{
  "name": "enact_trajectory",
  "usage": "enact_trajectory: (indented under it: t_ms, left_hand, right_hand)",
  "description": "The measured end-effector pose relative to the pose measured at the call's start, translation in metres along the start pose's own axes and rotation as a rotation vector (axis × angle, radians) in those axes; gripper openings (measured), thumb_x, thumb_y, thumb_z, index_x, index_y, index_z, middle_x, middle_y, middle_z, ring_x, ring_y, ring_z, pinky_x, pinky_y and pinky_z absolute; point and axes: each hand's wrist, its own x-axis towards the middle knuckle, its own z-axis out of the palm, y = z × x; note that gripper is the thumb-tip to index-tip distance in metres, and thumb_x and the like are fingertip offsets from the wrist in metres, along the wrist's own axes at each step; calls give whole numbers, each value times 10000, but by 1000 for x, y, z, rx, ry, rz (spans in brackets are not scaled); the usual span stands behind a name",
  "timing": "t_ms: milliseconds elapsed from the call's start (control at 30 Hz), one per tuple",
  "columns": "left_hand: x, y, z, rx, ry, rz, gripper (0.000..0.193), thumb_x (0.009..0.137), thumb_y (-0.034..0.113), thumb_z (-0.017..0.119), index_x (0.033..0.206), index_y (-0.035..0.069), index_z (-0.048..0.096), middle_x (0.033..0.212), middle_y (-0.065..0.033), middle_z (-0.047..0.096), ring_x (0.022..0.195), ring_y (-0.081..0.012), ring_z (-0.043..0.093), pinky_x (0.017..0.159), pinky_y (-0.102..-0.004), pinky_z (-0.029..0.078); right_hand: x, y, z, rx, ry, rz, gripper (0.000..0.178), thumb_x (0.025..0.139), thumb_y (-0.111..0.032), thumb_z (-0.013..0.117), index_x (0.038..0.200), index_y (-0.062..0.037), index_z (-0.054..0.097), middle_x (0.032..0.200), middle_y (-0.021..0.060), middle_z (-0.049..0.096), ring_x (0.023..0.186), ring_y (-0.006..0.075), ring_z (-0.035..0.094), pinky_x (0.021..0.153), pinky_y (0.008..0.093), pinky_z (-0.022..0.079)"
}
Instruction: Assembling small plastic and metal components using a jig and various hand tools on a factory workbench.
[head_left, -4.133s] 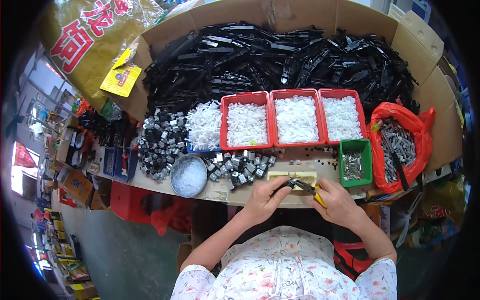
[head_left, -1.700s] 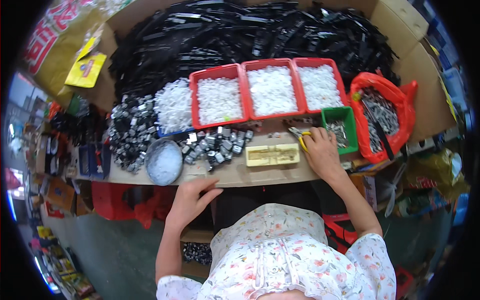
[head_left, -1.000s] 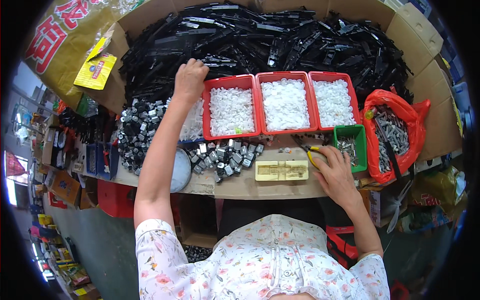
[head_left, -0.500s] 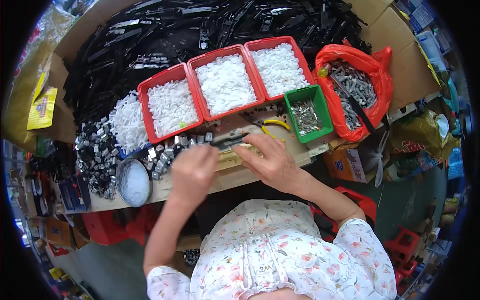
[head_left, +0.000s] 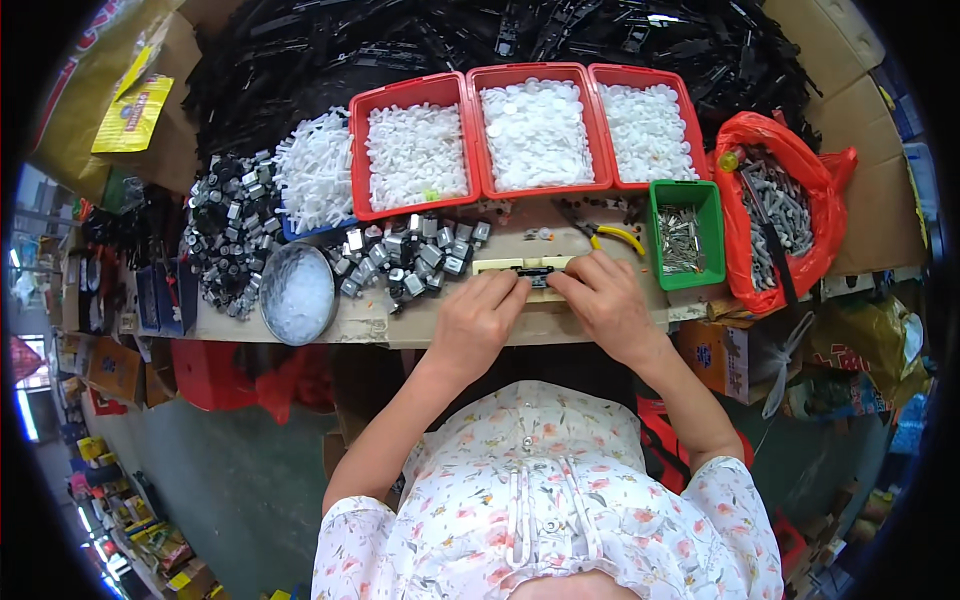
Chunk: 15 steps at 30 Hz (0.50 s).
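A cream block-like holder (head_left: 490, 266) lies at the bench's front edge, with a small black part (head_left: 538, 274) set in it. My left hand (head_left: 475, 320) has its fingertips pressed together at the left end of the black part. From the other side, the bent fingers of my right hand (head_left: 610, 305) grip its right end. The fingers hide much of the part and holder. Behind my right hand lie pliers with yellow handles (head_left: 620, 237). Loose silver metal motors (head_left: 430, 255) are heaped left of the holder.
Three red bins (head_left: 540, 190) of small white parts stand behind. Right of them are a green bin (head_left: 690, 277) of metal pins and a red bag (head_left: 735, 285) of grey pieces. A round dish (head_left: 298, 290) holds white stuff. Long black parts (head_left: 400, 40) pile up at the back.
My left hand has come in to the holder from the left, and both hands now meet over the black part. The whole view has shifted and turned.
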Motion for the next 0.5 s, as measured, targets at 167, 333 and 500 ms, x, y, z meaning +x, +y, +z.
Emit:
enact_trajectory:
  t_ms: [167, 333, 500]
  left_hand:
    - [-1, -3, 1, 6, 53, 54, 313, 747, 16, 654, 1057, 4, 696, 975, -103, 666, 887, -254, 658, 722, -368, 532]
    - [-9, -5, 2, 49, 91, 82, 307, 758, 15, 657, 1063, 7, 694, 1012, -104, 676, 915, -256, 664, 742, -364, 536]
    - [-12, -7, 6, 6, 96, 41, 287, 784, 13, 667, 1070, 15, 690, 1026, -103, 678, 940, -266, 662, 762, -361, 536]
  right_hand:
    - [2, 3, 0, 15, -34, -69, 318, 706, -25, 681, 1023, -40, 689, 925, 48, 607, 881, 238, 608, 761, 377, 475]
    - [1, 2, 0, -81, -99, -165, 334, 692, -10, 687, 1026, -13, 686, 942, 67, 619, 892, 257, 621, 767, 376, 500]
    - [16, 10, -9, 187, -105, -89, 189, 800, -69, 670, 982, -17, 674, 841, 99, 600, 793, 286, 624, 686, 399, 498]
